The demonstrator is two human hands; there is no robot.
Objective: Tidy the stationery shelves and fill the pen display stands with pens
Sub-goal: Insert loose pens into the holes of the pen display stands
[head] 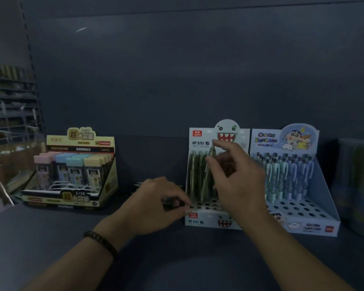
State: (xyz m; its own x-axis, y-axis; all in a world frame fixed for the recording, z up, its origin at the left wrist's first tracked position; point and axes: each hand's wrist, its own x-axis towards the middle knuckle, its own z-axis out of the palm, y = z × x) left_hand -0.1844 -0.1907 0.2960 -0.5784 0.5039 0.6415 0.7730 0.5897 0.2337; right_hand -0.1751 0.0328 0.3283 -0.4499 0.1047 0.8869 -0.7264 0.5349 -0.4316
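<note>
A white monster-face pen stand point(200, 219) sits on the dark shelf, with a few green pens point(194, 175) upright in its back holes and several front holes bare. My right hand point(237, 181) pinches one green pen point(208, 175) near its top, its tip down by the stand's holes. My left hand point(156, 204) rests at the stand's left front corner, fingers curled round some dark pens point(170, 202) that lie mostly hidden under it. A blue cartoon pen stand point(315, 208) to the right holds several light blue pens point(282, 175).
A yellow display box point(105, 185) of pencil-lead cases stands at the left of the shelf. A dark cylindrical container point(357, 185) is at the far right. More shelving point(11, 101) shows at the far left. The shelf's back wall rises close behind the stands.
</note>
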